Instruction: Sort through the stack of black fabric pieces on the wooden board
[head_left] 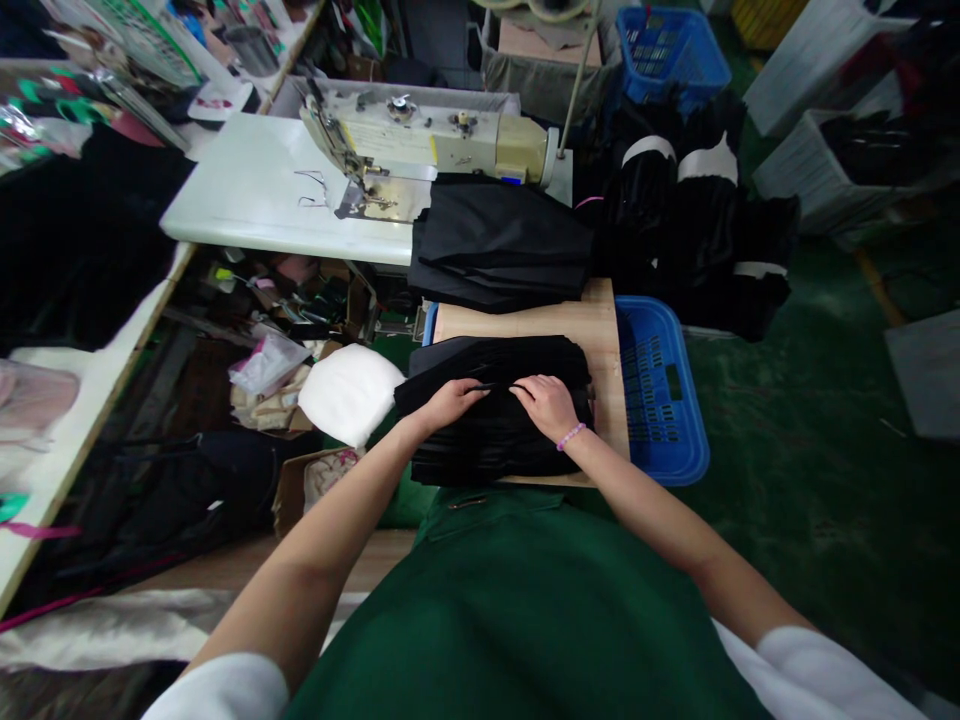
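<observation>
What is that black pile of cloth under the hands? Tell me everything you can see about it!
The black cloth pile looks like thin, dark fabric pieces stacked flat, their edges showing as layers along the near side. It lies on a wooden board, hanging a little over the board's near and left edges. The left hand and right hand both press on its top, fingertips pointing toward each other near a fold. A white cushion sits just left of it.

Both bare forearms reach forward from the bottom corners of the view and converge toward the middle. The left hand (pixel 448 402) lies palm down with its fingers curled and pointing right, while the right hand (pixel 550 403) lies palm down just beside it, fingers bent toward the left. The fingertips of the two hands nearly meet.
</observation>
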